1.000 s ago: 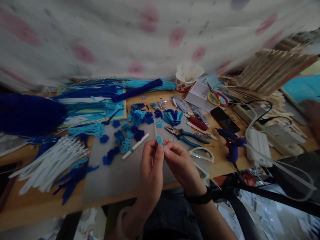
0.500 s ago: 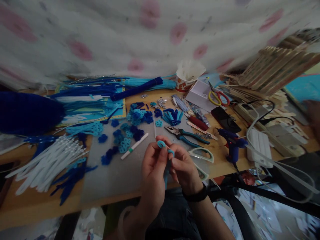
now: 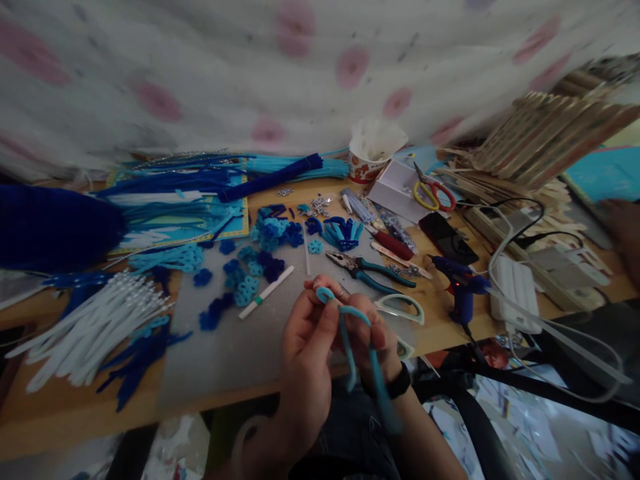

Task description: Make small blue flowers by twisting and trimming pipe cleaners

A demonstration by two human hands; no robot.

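Observation:
Between thumb and fingers, my left hand (image 3: 310, 337) pinches a light blue pipe cleaner (image 3: 356, 313) right beside a small loop bent at its end. My right hand (image 3: 377, 337) is closed on the same pipe cleaner, to the right of the loop. Two lengths of it hang down over my right palm and wrist. Just beyond my hands lie a white marker pen (image 3: 267, 292) with a green band and a pair of pliers (image 3: 367, 270). Finished blue pipe-cleaner flowers (image 3: 247, 290) are spread on the grey mat (image 3: 200, 367).
Bundled white stems (image 3: 95, 333) and blue pipe cleaners (image 3: 185, 190) cover the left side. To the right are scissors (image 3: 400, 308), a hot glue gun (image 3: 461, 283), a phone (image 3: 449, 238), a power strip (image 3: 516, 293) with cables, and wooden sticks. Another person's hand (image 3: 620, 217) shows at the right edge.
The pipe cleaner's tails have swung out to the right, with more length showing below my hands. My right hand has shifted slightly; my left still pinches the loop.

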